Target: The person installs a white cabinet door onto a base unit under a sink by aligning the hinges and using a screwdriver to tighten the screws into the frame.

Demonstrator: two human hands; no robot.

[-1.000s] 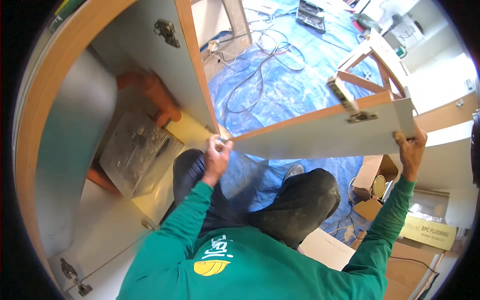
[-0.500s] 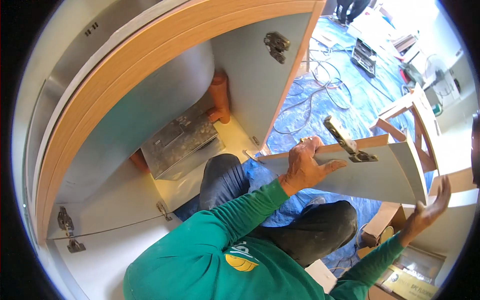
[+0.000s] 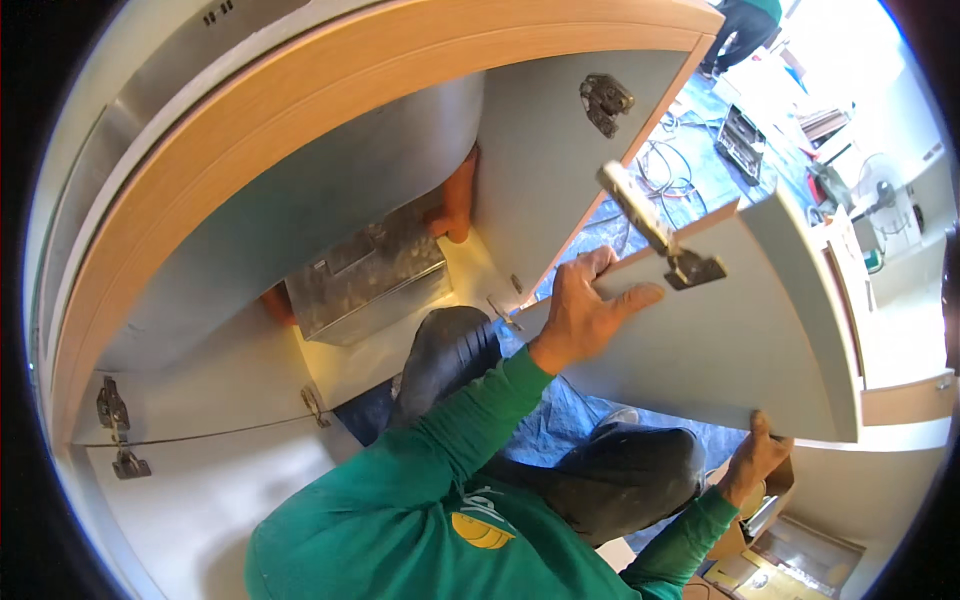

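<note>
L hand [image 3: 580,315] pinches panel [image 3: 710,335] at upper edge, R hand [image 3: 757,462] at btm edge, frame ctr-right. Step: prob. positioning; next move likely needs 2-hand support.

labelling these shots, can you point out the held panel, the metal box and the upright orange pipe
Held panel [image 3: 700,340], head view: flat grey face
Metal box [image 3: 375,272], head view: top
Upright orange pipe [image 3: 460,195], head view: standing length

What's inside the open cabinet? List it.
The cabinet holds a smudged grey box, orange pipes beside it and, on the right wall, a metal hinge. A large curved grey surface covers what lies behind it; the box's inside is hidden.
</note>
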